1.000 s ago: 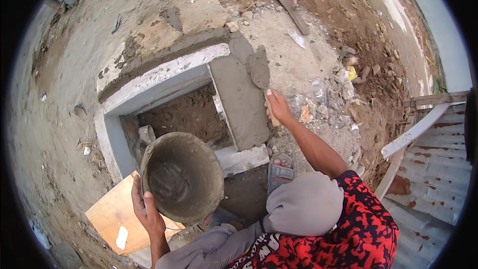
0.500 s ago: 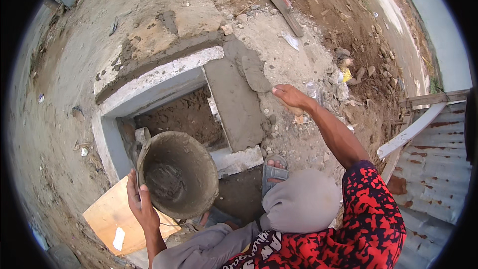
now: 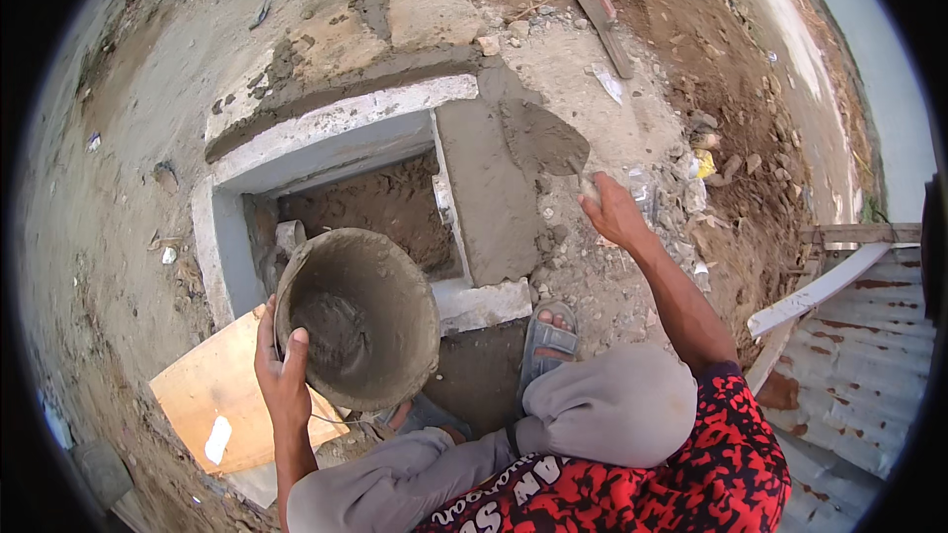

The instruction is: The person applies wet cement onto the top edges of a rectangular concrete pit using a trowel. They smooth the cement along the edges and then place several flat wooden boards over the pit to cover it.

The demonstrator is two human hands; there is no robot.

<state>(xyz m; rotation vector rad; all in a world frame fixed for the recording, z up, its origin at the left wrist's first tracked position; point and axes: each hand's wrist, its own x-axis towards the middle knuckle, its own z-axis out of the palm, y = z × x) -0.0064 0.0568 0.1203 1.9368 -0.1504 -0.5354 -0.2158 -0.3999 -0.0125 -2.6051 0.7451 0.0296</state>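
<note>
– Trowel (image 3: 546, 141) has swung round compared with a second ago: blade pointed close to 12 o'clock from the hand back then, now it slants off toward 10. Right hand (image 3: 619, 212) has also drifted out toward 3 o'clock, away from the wet mortar strip (image 3: 489, 197).

– ok but is it actually gripping the thing?

– Yep, right-hand fingers are curled round the handle, hiding most of it. Blade's over the outer edge of the mortar, around 1 o'clock in the view, all caked in grey. Can't tell if it's touching or just above tbh.

– And the other hand?

– Left hand (image 3: 283, 380) is down at 8 o'clock, clamped on the bucket (image 3: 405, 336). Thumb over the edge, other fingers along the outside. Bucket's tipped so its mouth faces the camera, and you can see some mortar (image 3: 333, 328) at the bottom.

– What's around it?

– Bucket overlaps the 7 o'clock corner of a pit with a pale concrete rim (image 3: 351, 121). Mortar strip runs along the pit's 3 o'clock side. Wooden board (image 3: 222, 385) lies just beside the left hand, farther out at 8. Long flat tool with a reddish handle (image 3: 604, 35) is way up at 1, well apart from the trowel. Sandalled foot (image 3: 553, 339) at 5, rusty corrugated sheet (image 3: 859, 355) between 3 and 4.
</note>
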